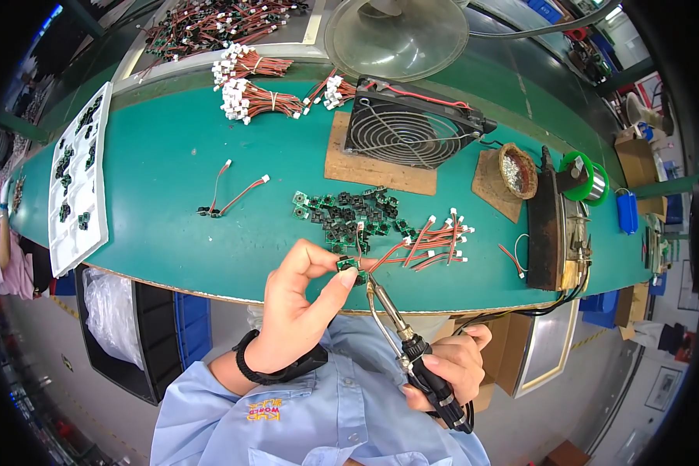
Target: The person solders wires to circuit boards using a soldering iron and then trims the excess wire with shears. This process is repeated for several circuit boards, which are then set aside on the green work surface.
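I can see the left hand pinching a small green board between thumb and forefinger above the table's near edge; the right hand's fingers wrap a soldering iron, its tip at the board. Just beyond lie loose boards, with red wires to their right.

A green table spans the room above a grey floor marked with yellow striped tape. Below its near edge stand a black crate, a blue crate and a cardboard box; a bright light shows at upper right.
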Demonstrator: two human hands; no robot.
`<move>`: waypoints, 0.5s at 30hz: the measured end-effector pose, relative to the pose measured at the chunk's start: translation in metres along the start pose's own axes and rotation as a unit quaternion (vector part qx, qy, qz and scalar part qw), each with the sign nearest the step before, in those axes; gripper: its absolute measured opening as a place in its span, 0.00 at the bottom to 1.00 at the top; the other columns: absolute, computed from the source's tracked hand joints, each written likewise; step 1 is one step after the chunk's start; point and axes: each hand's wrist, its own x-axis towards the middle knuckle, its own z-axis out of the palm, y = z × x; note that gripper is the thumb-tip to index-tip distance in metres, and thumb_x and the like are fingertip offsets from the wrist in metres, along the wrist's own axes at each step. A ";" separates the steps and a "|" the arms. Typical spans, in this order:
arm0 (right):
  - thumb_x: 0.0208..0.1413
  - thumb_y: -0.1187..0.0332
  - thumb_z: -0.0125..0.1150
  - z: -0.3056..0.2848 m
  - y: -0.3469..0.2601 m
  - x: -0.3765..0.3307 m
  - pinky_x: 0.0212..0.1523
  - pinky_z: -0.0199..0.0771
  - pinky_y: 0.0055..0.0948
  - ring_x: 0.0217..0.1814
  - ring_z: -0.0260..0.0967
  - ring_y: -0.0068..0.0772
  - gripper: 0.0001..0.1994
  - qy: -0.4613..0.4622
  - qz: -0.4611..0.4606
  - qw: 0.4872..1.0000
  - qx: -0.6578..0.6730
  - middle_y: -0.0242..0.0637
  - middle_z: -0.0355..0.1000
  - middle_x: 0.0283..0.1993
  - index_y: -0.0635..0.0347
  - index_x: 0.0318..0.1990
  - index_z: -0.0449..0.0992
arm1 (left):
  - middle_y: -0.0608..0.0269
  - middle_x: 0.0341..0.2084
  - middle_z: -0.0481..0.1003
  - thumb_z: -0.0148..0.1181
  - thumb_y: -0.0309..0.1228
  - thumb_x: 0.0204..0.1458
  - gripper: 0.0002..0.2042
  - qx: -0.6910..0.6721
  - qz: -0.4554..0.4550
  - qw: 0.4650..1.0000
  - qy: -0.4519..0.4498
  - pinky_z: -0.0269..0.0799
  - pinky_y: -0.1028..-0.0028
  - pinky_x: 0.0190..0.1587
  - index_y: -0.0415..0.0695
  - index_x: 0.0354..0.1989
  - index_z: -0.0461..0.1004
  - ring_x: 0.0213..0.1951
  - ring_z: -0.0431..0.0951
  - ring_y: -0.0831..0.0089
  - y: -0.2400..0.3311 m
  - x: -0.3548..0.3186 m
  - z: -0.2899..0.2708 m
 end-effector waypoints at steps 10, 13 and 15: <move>0.37 0.53 0.65 -0.003 0.000 0.000 0.45 0.53 0.39 0.22 0.63 0.29 0.21 -0.006 0.008 1.000 0.026 0.31 0.69 0.20 0.56 0.36 0.71 | 0.56 0.33 0.78 0.53 0.20 0.51 0.07 0.150 0.062 0.987 -0.017 0.64 0.82 0.35 0.40 0.30 0.60 0.31 0.72 0.84 0.005 0.000 -0.003; 0.32 0.58 0.72 -0.007 -0.004 0.002 0.48 0.53 0.35 0.29 0.68 0.26 0.20 -0.009 0.044 0.998 0.052 0.27 0.71 0.25 0.52 0.36 0.75 | 0.57 0.33 0.78 0.53 0.20 0.51 0.07 0.179 0.076 0.980 -0.029 0.64 0.81 0.36 0.40 0.30 0.60 0.31 0.72 0.83 0.007 0.001 -0.005; 0.32 0.58 0.72 -0.007 -0.002 0.001 0.48 0.53 0.35 0.29 0.68 0.26 0.20 -0.006 0.038 0.998 0.051 0.27 0.72 0.25 0.52 0.36 0.75 | 0.58 0.33 0.78 0.54 0.20 0.51 0.07 0.194 0.083 0.977 -0.035 0.64 0.81 0.37 0.40 0.30 0.60 0.31 0.72 0.83 0.007 0.001 -0.004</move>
